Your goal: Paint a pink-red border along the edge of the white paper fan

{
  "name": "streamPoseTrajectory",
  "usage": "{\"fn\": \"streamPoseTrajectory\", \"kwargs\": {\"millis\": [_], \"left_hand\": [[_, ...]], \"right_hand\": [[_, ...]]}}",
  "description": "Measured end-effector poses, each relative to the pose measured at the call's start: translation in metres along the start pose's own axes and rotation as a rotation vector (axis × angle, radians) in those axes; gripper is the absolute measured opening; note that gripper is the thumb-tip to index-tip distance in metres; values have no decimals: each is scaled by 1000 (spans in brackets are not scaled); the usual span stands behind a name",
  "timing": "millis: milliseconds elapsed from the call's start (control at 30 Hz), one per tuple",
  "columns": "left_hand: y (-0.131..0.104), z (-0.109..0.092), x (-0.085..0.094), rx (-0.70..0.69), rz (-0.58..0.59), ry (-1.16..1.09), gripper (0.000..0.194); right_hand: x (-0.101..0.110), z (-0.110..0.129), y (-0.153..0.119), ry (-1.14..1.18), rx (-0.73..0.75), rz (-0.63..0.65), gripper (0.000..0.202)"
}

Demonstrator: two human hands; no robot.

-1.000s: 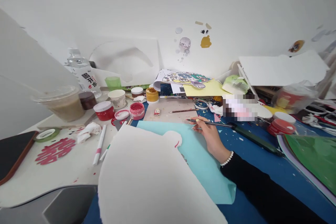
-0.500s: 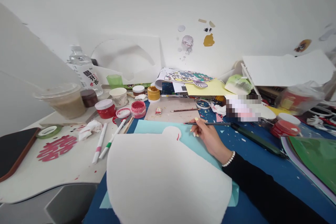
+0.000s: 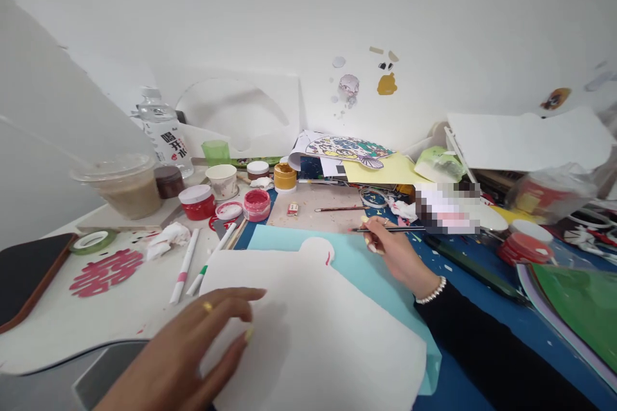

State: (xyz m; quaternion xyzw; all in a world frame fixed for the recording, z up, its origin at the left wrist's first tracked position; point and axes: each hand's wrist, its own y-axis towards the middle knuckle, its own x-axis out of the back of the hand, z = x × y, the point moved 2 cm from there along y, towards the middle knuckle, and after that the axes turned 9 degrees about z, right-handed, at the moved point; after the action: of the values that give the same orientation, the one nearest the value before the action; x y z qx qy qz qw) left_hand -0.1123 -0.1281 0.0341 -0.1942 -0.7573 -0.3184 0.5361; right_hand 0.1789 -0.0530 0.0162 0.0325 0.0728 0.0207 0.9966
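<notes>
A large white fan-shaped board [image 3: 313, 327] with a round knob at its top lies on light blue paper [image 3: 279, 237]. A short red stroke [image 3: 328, 258] marks the knob's right edge. Above the board's left part is my left hand [image 3: 193, 340], a ring on one finger, fingers apart and nothing in them. My right hand [image 3: 395, 247], with a beaded bracelet, pinches a thin dark paintbrush [image 3: 402, 228] to the right of the knob. The brush lies nearly level, its reddish tip pointing left over the blue paper.
Behind the board stand an open pink paint jar [image 3: 257, 205], a red jar [image 3: 197, 203], a yellow jar [image 3: 285, 178] and a paper cup [image 3: 222, 182]. Two markers [image 3: 186, 266] lie at the left, near a plastic drink cup [image 3: 125, 189]. Green sheets [image 3: 578, 308] are at the right.
My left hand has come into view from the lower left, over the board. My right hand has shifted slightly right with the brush.
</notes>
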Motion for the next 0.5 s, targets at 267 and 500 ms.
{"fn": "streamPoseTrajectory", "kwargs": {"millis": [267,500], "left_hand": [[33,-30,-47,-275,-108,332,41],[34,-32,-48,-214,-45,360,42]], "right_hand": [[-26,-21,26,-145,-48,168,27],[-28,-30,28,-257,46,65,29]]}}
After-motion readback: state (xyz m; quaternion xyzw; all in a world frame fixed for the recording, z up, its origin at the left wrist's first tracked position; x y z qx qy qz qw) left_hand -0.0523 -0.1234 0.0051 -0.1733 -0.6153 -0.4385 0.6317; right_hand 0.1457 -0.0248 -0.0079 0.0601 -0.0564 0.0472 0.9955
